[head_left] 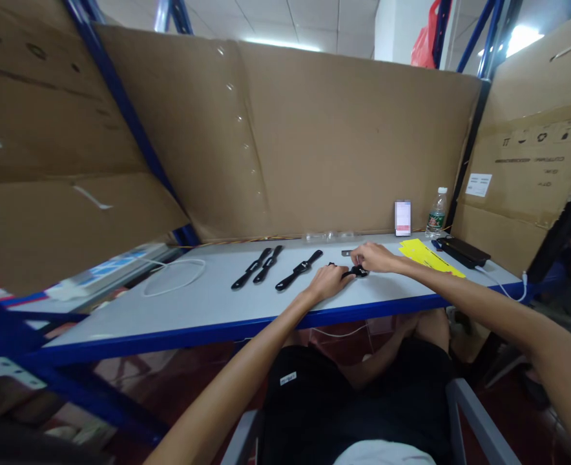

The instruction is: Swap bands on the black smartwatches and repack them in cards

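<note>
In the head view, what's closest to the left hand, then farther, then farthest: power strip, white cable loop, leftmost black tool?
1. Leftmost black tool: left of the left hand.
2. White cable loop: farther left.
3. Power strip: farthest left.

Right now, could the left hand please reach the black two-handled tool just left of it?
Probably yes: the two-handled tool lies close and nothing visible blocks the way, though the left hand seems busy with another black tool.

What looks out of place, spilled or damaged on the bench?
I see no spill. The yellow sheets lie askew, and the white cable loops loosely over the left end of the bench, so both look untidy. The black tools show no obvious damage, though they appear too small to be sure.
</note>
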`<state>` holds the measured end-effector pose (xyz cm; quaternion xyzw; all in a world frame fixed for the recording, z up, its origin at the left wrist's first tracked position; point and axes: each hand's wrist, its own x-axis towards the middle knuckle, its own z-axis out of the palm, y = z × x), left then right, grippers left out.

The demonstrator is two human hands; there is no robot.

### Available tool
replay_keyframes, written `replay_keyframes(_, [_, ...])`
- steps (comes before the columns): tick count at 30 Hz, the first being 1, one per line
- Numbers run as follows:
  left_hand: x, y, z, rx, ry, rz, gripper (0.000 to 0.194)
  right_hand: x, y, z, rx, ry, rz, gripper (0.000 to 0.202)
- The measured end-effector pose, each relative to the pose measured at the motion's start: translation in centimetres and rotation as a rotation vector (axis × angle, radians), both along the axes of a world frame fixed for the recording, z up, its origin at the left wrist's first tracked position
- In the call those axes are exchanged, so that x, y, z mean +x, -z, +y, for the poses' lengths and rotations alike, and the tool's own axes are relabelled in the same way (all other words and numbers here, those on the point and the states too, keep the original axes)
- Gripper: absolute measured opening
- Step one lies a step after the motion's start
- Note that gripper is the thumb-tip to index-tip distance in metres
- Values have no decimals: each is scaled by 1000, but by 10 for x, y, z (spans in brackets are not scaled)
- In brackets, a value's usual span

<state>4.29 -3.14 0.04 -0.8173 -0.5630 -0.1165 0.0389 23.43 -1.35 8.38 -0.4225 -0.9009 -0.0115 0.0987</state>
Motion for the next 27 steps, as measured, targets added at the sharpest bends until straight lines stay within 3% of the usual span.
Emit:
replay_keyframes(4, [2, -4, -4, -10, 8, -22, 47, 15, 9, 8, 81, 139, 232, 33])
replay_keyframes(8, [4, -8, -6, -18, -6, -38, 46, 25, 35, 4, 66, 238, 236, 33])
replay_keyframes(13, [4, -7, -6, -10, -49, -46, 47, 25, 59, 5, 67, 62, 222, 41])
replay_keyframes(15, [4, -6, -5, -11, -56, -42, 47, 23, 61, 14, 46, 5, 236, 37])
replay_keyframes(22, [4, -5, -3, -2, -109, -30, 50, 15, 51, 47, 5, -2, 370, 26])
replay_keyframes(24, [3, -6, -3, 0, -138, -34, 50, 12, 53, 50, -62, -21, 345, 18])
replay_keyframes(27, [3, -6, -3, 2, -150, -48, 48, 9, 60, 52, -133, -26, 329, 23])
